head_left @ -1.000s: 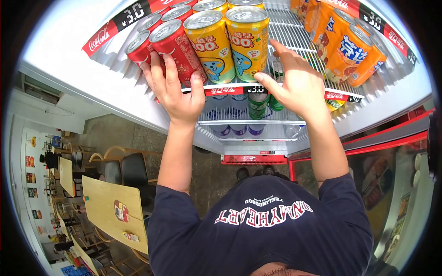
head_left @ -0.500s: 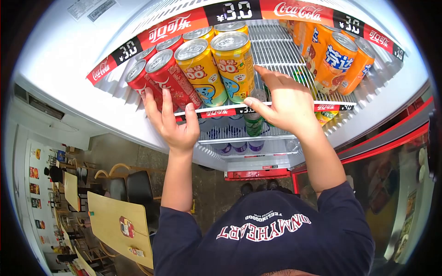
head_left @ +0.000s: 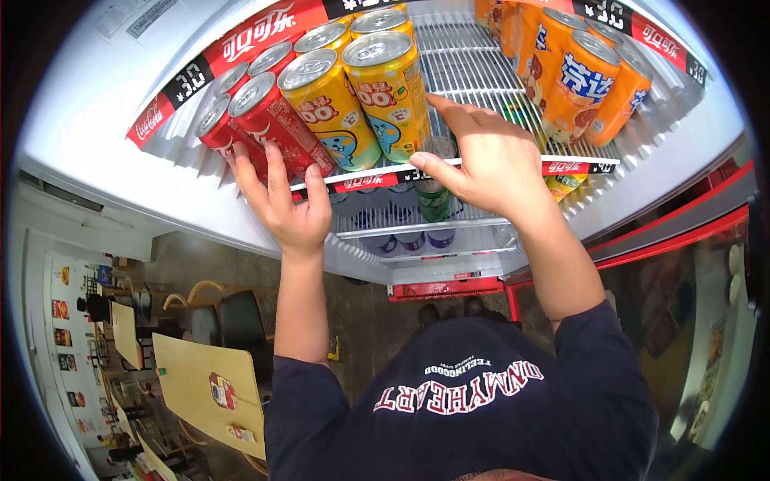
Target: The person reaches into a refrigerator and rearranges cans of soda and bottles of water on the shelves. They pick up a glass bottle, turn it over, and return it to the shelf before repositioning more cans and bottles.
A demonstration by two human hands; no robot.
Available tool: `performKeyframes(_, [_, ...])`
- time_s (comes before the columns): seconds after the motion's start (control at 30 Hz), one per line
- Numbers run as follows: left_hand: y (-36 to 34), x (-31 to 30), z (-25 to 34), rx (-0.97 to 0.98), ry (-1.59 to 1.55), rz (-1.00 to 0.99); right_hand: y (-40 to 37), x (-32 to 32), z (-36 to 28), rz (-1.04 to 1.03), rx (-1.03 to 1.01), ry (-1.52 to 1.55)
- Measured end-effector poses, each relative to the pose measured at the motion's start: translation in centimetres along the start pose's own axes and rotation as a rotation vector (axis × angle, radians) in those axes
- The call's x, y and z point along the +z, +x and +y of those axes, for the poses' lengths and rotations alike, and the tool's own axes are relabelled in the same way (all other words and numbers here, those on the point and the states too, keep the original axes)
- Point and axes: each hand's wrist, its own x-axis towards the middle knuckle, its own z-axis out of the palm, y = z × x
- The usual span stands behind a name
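Note:
My left hand (head_left: 289,200) is open, its spread fingertips against the front red Coca-Cola cans (head_left: 277,124) at the left of the fridge shelf. Between my two hands stand yellow drink cans (head_left: 385,96) in two columns, upright behind the shelf's red price strip (head_left: 365,181). My right hand (head_left: 489,160) is open too, thumb stretched toward the base of the front right yellow can and fingers reaching along that can's right side over the wire shelf (head_left: 457,72). Neither hand is wrapped around a can.
Orange Fanta cans (head_left: 581,88) stand on the shelf's right side. A green can (head_left: 433,200) and purple-based containers (head_left: 411,240) sit on lower shelves. The red-edged fridge door (head_left: 642,256) stands open at right. Tables (head_left: 204,385) and chairs (head_left: 241,321) are at lower left.
The view has shifted slightly, so the shelf and cans appear lower-left to higher. Both hands keep nearly the same places beside the cans, fingers still spread.

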Motion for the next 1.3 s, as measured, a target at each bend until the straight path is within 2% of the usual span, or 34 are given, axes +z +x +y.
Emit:
performKeyframes(0.13, [-0.1, 0.3, -0.1, 0.035, 0.024, 0.006, -0.2, 0.4, 0.1, 0.063, -0.026, -0.025])
performKeyframes(0.43, [0.8, -0.2, 0.8, 0.022, -0.049, 0.069, -0.2, 0.4, 0.3, 0.018, -0.013, -0.033])
performKeyframes(0.67, [5.6, -1.6, 2.3, 0.156, -0.018, 0.062, -0.2, 0.4, -0.1, 0.027, 0.006, -0.014])
performKeyframes(0.8, [7.6, -1.2, 4.5, 0.269, -0.138, -0.053, -0.2, -0.3, -0.3, -0.026, 0.045, 0.011])
performKeyframes(0.83, [8.3, -1.3, 5.3, 0.311, -0.052, -0.084, -0.2, -0.5, -0.4, -0.044, 0.056, 0.017])
performKeyframes(0.93, [10.9, -1.1, 7.0, 0.326, -0.112, -0.211, -0.3, -1.0, -0.6, -0.081, 0.077, 0.03])
performKeyframes(1.1, [13.7, -0.6, 8.8, 0.405, 0.073, -0.387, -0.4, -0.5, -0.1, -0.029, 0.03, 0.043])
performKeyframes(1.2, [13.7, 0.2, 9.2, 0.354, 0.193, -0.482, -0.5, -0.7, -0.2, -0.035, 0.044, 0.05])
performKeyframes(1.3, [13.5, 0.3, 9.2, 0.298, 0.099, -0.512, -0.6, -0.6, 0.0, -0.049, 0.058, 0.082])
